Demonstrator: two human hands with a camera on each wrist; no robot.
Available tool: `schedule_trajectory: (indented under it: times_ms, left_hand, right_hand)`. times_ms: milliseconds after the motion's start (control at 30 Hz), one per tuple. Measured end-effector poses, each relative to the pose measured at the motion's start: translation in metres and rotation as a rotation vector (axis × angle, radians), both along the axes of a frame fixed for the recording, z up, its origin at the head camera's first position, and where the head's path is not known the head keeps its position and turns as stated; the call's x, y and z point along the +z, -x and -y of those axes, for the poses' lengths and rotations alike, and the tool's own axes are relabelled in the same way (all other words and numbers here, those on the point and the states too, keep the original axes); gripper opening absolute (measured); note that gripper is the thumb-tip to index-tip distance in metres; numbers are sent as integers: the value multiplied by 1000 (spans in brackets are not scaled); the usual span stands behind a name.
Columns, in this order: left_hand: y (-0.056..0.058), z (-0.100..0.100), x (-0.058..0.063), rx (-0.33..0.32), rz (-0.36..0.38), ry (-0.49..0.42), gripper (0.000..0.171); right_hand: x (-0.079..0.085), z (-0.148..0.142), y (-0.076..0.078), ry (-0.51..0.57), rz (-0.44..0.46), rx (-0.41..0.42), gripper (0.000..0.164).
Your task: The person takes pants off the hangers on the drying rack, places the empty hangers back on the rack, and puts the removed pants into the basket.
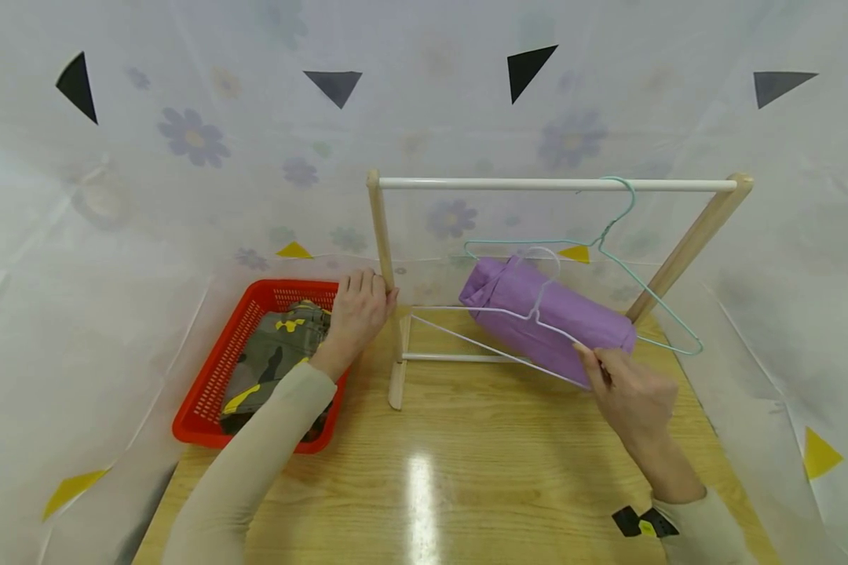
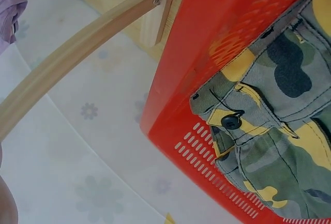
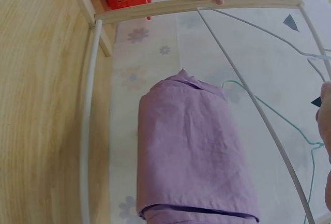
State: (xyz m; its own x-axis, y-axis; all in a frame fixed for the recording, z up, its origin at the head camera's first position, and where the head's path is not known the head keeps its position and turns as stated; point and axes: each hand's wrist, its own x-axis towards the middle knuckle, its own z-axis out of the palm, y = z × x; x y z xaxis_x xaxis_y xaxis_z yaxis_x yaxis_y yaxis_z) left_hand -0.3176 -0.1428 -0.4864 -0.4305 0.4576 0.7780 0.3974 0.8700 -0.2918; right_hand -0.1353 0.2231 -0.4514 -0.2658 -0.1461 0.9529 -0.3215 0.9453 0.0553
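1. While its hook is clear of the rail (image 1: 495, 184), one white wire hanger (image 1: 535, 314) lies below it, in front of the purple cloth (image 1: 572, 310), at four o'clock from the head view's centre.
2. Right-hand grip (image 1: 632, 388): thumb and fingers pinching the hanger's right end. Left-hand grip (image 1: 359, 310): curled about the left upright (image 1: 381, 227) (bracing it, presumably).
3. Risks, as judged: held at one end only, the hanger could twist; its hook could catch the purple cloth or drag the teal hanger (image 1: 601, 242), near three o'clock; its left end could snag the upright.
4. Orientation: hook toward twelve; long axis from between nine and ten to between three and four, lower at right.
5. Adjacent: red basket (image 1: 212, 373) holding a camouflage garment (image 1: 272, 353), on the surface (image 1: 480, 471), eight o'clock.
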Motion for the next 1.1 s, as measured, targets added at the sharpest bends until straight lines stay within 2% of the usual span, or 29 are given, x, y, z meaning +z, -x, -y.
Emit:
schedule_trajectory:
  times_ms: [167, 500, 767, 1100]
  left_hand:
    - [0, -1, 0, 15, -12, 13, 48]
    - [2, -2, 0, 2, -45, -4, 48]
    - [1, -2, -1, 9, -31, -12, 50]
    - [-1, -2, -1, 5, -29, -20, 49]
  right_hand:
    - [12, 3, 1, 8, -4, 0, 65]
    - [28, 4, 9, 3, 11, -52, 66]
    - [39, 10, 17, 32, 9, -46, 64]
    - [54, 24, 30, 12, 15, -75, 62]
